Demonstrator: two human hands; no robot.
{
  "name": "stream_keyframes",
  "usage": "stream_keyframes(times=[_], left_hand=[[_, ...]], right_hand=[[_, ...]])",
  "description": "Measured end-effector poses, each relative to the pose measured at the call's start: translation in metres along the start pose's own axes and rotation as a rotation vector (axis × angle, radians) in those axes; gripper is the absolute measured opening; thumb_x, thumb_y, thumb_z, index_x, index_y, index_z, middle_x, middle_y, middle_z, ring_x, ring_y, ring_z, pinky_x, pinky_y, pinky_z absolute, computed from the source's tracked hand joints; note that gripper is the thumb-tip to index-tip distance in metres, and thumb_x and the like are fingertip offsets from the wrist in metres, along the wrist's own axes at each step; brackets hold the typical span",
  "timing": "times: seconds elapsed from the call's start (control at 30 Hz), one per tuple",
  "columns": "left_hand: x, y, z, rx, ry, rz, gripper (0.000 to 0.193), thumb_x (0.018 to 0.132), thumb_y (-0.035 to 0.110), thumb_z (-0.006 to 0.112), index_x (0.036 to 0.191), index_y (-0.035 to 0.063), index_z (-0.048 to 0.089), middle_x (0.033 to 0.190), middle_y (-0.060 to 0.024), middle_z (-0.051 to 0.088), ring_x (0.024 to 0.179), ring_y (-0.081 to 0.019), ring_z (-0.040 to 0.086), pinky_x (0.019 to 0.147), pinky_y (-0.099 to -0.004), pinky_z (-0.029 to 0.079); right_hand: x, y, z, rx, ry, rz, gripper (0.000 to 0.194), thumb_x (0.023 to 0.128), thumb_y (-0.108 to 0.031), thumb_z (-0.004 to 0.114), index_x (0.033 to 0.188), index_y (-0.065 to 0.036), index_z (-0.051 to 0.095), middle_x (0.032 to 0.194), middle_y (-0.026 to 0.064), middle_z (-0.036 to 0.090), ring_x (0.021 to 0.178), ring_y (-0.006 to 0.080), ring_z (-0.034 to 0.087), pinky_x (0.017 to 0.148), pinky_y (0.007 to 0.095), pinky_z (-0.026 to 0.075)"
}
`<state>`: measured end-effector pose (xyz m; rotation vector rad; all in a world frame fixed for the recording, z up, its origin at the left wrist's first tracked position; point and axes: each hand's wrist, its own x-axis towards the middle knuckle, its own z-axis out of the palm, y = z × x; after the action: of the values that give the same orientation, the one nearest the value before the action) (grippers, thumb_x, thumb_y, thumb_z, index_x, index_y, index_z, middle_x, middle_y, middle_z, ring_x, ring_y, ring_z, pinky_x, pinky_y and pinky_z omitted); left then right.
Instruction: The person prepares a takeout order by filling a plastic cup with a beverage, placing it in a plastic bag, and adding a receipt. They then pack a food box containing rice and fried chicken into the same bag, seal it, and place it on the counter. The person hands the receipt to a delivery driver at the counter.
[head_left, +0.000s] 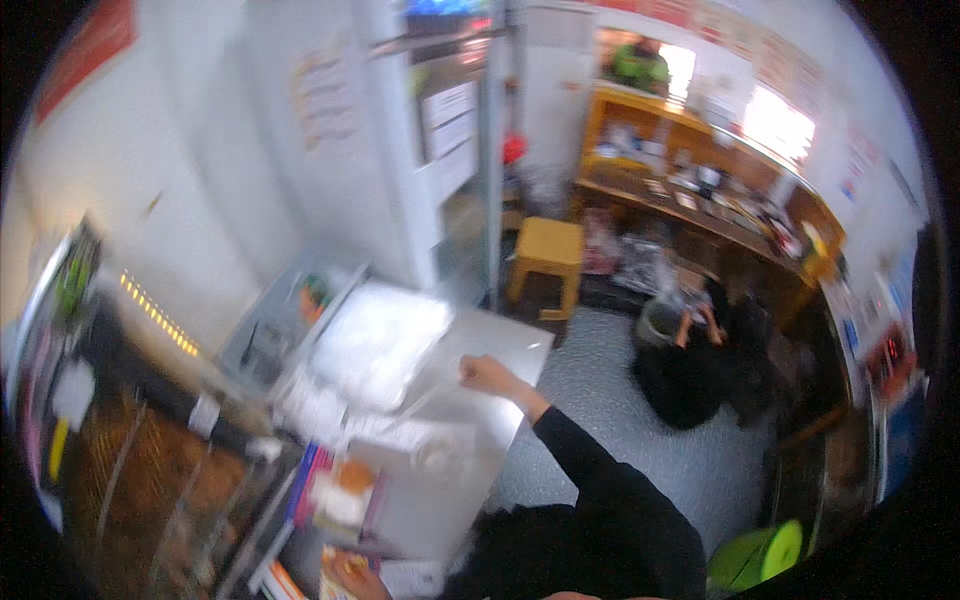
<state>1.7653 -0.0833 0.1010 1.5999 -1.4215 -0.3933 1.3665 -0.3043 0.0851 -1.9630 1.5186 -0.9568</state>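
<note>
My right hand (489, 375), its fingers curled into a fist, is over the right part of a stainless steel table (517, 341); no object shows in it. At the lower edge, my left hand (358, 577) is at a small yellow-and-white printed item (334, 559); blur hides whether the fingers grip it. Beyond that hand lie a purple-edged box or tray (371, 510), a white item (341, 499) and a round orange-brown thing (355, 475). A large white sheet or bag (382, 341) covers the table's far part, with crumpled clear plastic (307, 405) beside it.
A person in dark clothes (679, 386) crouches at the right, hands at a bucket (660, 319). Behind are a yellow stool (551, 240) and a cluttered wooden counter (675, 202). A glass-sided case or rack (165, 480) stands at left, a green bin (757, 559) at lower right.
</note>
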Motion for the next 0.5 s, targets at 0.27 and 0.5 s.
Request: stream_keyframes(times=[0.27,0.5], left_hand=[[0.032,0.203,0.117,-0.268,-0.386,0.805,0.033,0.082,0.02,0.056,0.106,-0.0027,0.051,0.093,-0.0155,0.058,0.091,-0.0323,0.053,0.086,-0.0382,0.039],[-0.039,0.267,0.327,-0.538,-1.461,0.621,0.036,0.081,0.025,0.061,0.107,0.0006,0.056,0.1,-0.013,0.061,0.089,-0.0264,0.06,0.081,-0.0333,0.045]], right_hand=[[-0.165,-0.081,-0.193,-0.421,-0.079,0.228,0.016,0.076,-0.018,0.059,0.084,-0.003,0.059,0.081,0.0162,0.06,0.079,0.0336,0.058,0.068,0.0412,0.045],[-0.244,-0.048,-0.261,-0.082,-0.243,0.154,0.023,0.078,-0.018,0.062,0.094,-0.002,0.058,0.085,0.0131,0.063,0.077,0.0303,0.06,0.066,0.0368,0.046]])
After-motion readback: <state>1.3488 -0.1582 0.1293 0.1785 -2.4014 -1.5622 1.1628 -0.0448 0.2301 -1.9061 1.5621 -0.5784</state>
